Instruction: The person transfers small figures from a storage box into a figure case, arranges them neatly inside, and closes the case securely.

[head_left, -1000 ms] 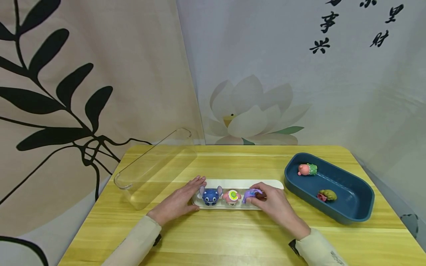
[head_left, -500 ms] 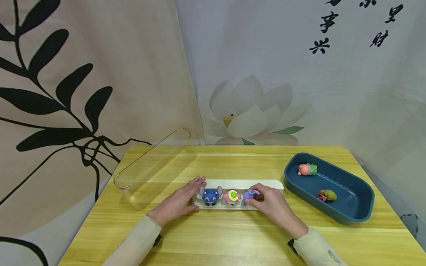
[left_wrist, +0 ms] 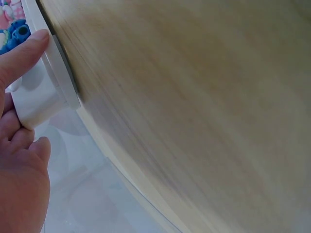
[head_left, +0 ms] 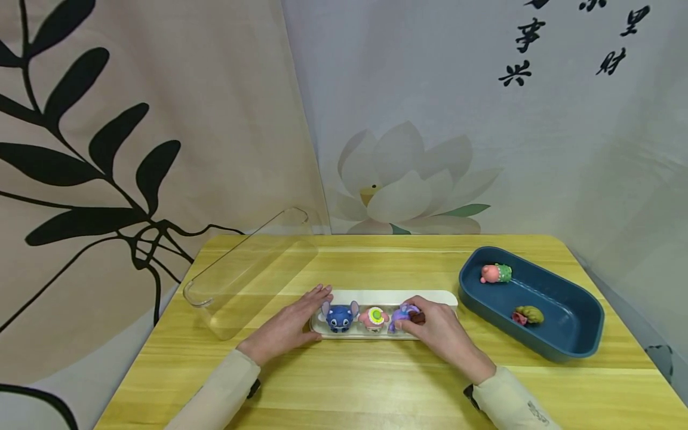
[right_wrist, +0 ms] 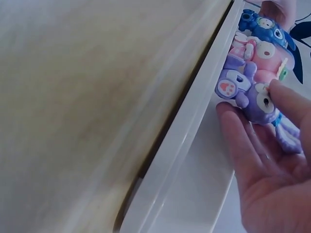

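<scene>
A white stepped display base lies across the middle of the table. My left hand grips its left end, the thumb at the front and the fingers behind, as the left wrist view shows. On the base stand a blue big-eared figurine and, to its right, a pink figurine with a white, green and yellow top. My right hand pinches a purple long-eared figurine between thumb and fingers, upright over the base close beside the pink one.
A blue tub at the right holds a pink and green figurine and an olive and pink one lying down. A clear cover lies at the table's left. Patterned cloth hangs behind.
My right hand has shifted slightly left with the purple figurine, bringing it nearer the pink one. The left hand has stayed at the base's end.
</scene>
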